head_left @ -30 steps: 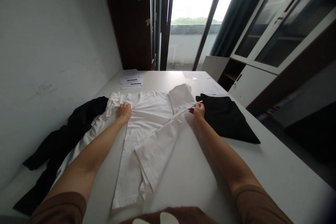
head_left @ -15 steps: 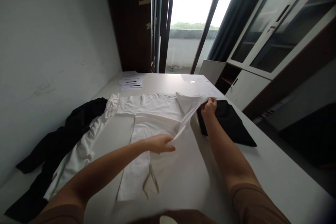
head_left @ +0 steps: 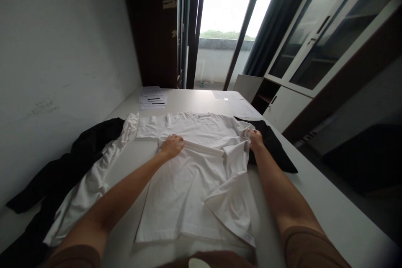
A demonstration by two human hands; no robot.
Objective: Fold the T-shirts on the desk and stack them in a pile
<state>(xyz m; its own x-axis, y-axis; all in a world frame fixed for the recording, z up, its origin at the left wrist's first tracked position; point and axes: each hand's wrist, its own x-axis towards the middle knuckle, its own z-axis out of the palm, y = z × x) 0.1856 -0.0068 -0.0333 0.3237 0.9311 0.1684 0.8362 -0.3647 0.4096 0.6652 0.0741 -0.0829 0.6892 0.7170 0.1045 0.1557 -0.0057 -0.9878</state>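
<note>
One white shirt [head_left: 194,180], short-sleeved, lying face-up or face-down (cannot tell) on the white surface [head_left: 317,213], in front of the person; neckline at the far end, hem at the near end, a raised fold running across the middle, the right side rumpled and partly turned over. One left hand [head_left: 171,146], laid on the shirt at the left end of that fold, palm down; whether its fingers pinch the cloth or merely press cannot be told. Its placing seems to steady this side against pull from the other. One right hand [head_left: 256,139], fingers clamped on the shirt at its right sleeve, presumably because an edge gives a sure grip on loose cloth. One black cloth [head_left: 279,153], flat, to the right, partly beneath the right sleeve and the right hand. One white garment [head_left: 94,180], bunched lengthwise, left of the shirt; one black garment [head_left: 89,138], crumpled, beside it along the wall [head_left: 63,37]. Both appear set aside to leave room for the spread shirt. Papers [head_left: 153,99], far left corner; sheets [head_left: 241,108], far right. Beyond: one bright window [head_left: 226,0], one dark curtain [head_left: 266,25], one glass-fronted cabinet [head_left: 290,102].
</note>
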